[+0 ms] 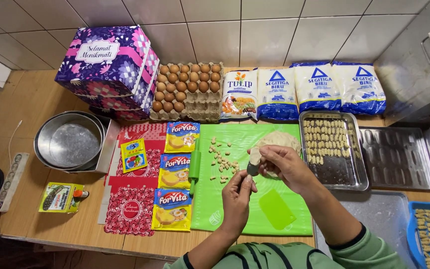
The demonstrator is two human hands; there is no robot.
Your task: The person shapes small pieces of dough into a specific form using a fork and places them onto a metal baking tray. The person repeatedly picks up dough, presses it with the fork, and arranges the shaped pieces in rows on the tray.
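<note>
Two hands meet over the green mat (255, 214): left hand (236, 198) grips a small mould (252, 169), right hand (283, 164) pinches a dough bit (255, 155) onto it; baking tray (353, 180) at 3 o'clock, w/in reach.

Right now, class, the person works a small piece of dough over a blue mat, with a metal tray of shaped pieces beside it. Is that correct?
Not quite: the mat is green, not blue, as the head view shows. The rest holds: both hands, left and right, work the piece of dough, with the metal tray of shaped pieces beside the mat.
</note>
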